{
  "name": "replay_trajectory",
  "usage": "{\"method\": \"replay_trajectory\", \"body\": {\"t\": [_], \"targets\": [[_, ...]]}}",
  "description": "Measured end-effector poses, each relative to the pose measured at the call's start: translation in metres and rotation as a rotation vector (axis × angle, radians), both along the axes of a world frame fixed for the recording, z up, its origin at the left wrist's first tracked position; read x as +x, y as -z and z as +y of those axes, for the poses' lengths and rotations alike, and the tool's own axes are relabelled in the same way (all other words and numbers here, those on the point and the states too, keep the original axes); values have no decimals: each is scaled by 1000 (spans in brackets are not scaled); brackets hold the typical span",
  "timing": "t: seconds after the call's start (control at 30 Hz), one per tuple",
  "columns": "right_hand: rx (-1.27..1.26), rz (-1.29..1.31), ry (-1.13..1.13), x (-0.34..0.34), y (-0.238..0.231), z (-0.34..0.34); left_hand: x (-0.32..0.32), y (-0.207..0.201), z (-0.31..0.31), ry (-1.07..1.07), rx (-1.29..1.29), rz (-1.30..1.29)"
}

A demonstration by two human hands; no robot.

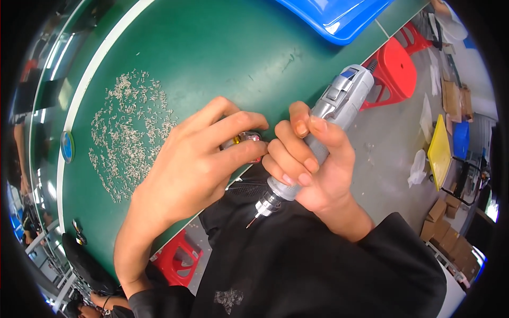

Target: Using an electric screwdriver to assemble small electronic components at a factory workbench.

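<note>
My right hand point(318, 159) is wrapped round a grey electric screwdriver point(339, 98). Its thin bit points down and toward me, over my dark clothing, and its cord leaves the far end. Close beside it, my left hand point(196, 159) has its fingers curled round a small shiny part point(248, 139) with clear, yellow and pinkish-red bits. Fingers hide most of that part, so its kind does not show. To the left of my left hand, many small screws point(130, 138) lie scattered on the green table point(222, 58).
A blue plastic tray point(339, 32) sits at the table's far edge. Red stools point(389, 71) stand beyond the right edge, and another red stool point(179, 259) is below. A small round blue-rimmed dish point(67, 147) lies at the left. Cardboard boxes point(448, 233) are stacked at far right.
</note>
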State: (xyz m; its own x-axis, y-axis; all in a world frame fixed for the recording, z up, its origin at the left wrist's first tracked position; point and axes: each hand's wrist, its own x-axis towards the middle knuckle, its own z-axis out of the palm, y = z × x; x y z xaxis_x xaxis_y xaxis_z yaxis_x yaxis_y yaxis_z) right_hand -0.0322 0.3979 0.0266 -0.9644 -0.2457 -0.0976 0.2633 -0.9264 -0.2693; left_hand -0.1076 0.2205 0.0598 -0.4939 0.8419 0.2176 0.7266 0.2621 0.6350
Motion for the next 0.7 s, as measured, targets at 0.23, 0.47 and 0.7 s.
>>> {"method": "replay_trajectory", "body": {"t": [0.23,0.47,0.7], "targets": [[-3,-37,14,2,3,4,2,3,3,-191,-12,294],[-4,-51,-33,11,3,-3,8,8,8,-185,-16,405],[67,-230,75,20,-1,-27,11,19,10,-160,61,601]]}}
